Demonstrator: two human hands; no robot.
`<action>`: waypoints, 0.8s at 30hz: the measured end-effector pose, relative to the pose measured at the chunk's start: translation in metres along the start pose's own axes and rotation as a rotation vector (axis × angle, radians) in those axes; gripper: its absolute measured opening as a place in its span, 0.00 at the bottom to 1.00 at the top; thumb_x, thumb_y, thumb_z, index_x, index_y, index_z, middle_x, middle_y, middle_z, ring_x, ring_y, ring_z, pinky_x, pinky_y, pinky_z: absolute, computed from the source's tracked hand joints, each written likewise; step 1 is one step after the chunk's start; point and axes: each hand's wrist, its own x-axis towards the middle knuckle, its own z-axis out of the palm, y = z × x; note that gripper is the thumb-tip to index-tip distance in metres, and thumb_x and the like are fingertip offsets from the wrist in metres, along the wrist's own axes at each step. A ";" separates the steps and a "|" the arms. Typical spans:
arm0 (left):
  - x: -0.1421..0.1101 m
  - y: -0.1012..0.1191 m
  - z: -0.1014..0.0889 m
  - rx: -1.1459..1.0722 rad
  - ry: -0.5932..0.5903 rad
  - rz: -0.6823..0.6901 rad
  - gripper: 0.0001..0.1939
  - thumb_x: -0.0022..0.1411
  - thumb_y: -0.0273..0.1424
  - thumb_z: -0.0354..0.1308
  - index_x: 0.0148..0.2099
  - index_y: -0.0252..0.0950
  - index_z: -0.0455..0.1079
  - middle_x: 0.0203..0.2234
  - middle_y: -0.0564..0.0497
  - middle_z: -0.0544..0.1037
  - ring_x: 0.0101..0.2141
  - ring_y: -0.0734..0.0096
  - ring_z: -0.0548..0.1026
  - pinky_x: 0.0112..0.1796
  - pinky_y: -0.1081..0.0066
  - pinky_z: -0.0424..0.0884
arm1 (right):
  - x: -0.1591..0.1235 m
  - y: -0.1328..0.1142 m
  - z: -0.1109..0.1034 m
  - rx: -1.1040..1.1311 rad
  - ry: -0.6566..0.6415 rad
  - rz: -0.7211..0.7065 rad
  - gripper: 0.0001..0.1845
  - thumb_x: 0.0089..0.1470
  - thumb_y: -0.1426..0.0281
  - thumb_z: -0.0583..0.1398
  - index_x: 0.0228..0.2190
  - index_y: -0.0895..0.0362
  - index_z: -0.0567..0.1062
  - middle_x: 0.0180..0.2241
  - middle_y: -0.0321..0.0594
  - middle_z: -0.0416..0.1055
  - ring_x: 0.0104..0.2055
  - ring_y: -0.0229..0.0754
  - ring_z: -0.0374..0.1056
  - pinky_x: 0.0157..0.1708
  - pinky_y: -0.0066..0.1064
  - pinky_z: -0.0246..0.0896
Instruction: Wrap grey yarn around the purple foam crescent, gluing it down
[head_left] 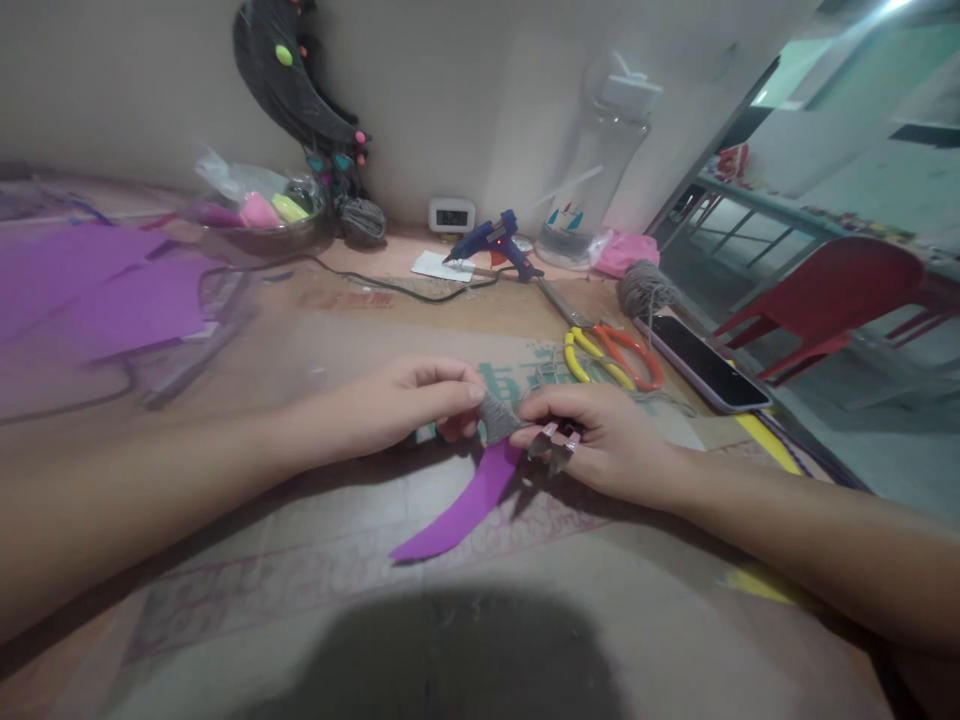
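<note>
A curved purple strip (465, 510), its upper end wrapped in grey yarn (497, 418), is held between my two hands above the table mat. My left hand (427, 400) pinches the wrapped end between thumb and fingers. Close against its other side, my right hand (600, 430) has its fingers closed at the yarn and the strip's edge. A small two-pronged metallic tool (555, 447), perhaps thread snips, sticks out from the right fingers. Its handle is hidden in the hand. The strip's free tip curves down to the left.
Yellow-and-orange-handled scissors (611, 355), a phone (705, 360) and a grey yarn ball (646, 290) lie right. Behind stand a blue glue gun (491, 240), a small clock (451, 214) and a clear bottle (592, 180). Purple sheets (97, 290) and a bowl (262, 235) are left.
</note>
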 end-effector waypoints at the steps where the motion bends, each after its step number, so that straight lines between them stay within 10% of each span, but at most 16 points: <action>1: -0.001 0.001 0.001 -0.008 0.003 0.012 0.17 0.63 0.43 0.52 0.32 0.35 0.71 0.25 0.53 0.73 0.27 0.74 0.69 0.26 0.74 0.63 | 0.000 0.000 0.000 -0.003 -0.001 0.006 0.03 0.53 0.74 0.62 0.28 0.59 0.74 0.23 0.32 0.71 0.23 0.29 0.61 0.23 0.19 0.53; 24: -0.004 0.003 0.006 -0.024 0.027 0.015 0.12 0.61 0.41 0.58 0.38 0.37 0.70 0.23 0.57 0.70 0.23 0.79 0.63 0.22 0.79 0.57 | 0.001 0.000 0.000 -0.006 -0.037 0.004 0.05 0.55 0.70 0.61 0.30 0.59 0.76 0.24 0.35 0.74 0.25 0.31 0.65 0.26 0.20 0.57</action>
